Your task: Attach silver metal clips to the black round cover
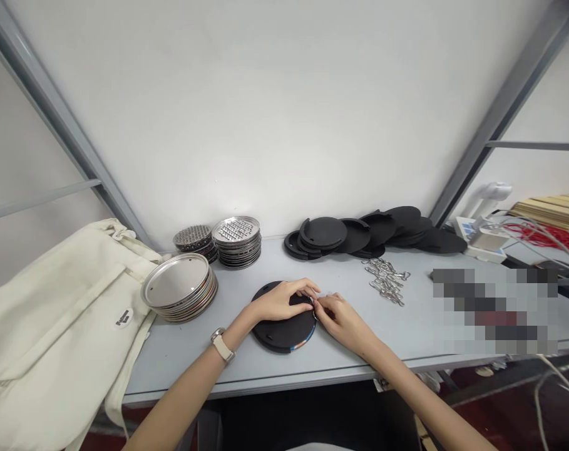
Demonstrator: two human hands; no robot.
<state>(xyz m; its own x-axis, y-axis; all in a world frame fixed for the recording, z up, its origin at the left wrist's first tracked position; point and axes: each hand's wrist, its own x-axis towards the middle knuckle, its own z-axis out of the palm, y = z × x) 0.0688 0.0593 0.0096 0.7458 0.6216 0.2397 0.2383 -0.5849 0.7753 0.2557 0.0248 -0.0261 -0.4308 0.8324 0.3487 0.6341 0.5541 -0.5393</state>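
A round black disc cover [284, 329] lies flat on the table in front of me, with a blue and orange strip of edge showing at its lower right. My left hand [284, 300] rests over it, thumb and fingers closed at the right rim. At that same rim my right hand [338, 316] pinches a small silver clip [315, 315], mostly hidden by the fingertips. The two hands' fingertips nearly meet there. Beyond my right hand, several loose silver clips [386, 282] lie in a heap.
Stacked metal discs [176, 282] stand at left, with textured grater-like discs [237, 232] behind them. Black covers [324, 233] overlap along the wall. A cream bag [63, 332] leans at far left. Chargers and cables [488, 238], red cord [542, 237] and a blurred patch occupy the right.
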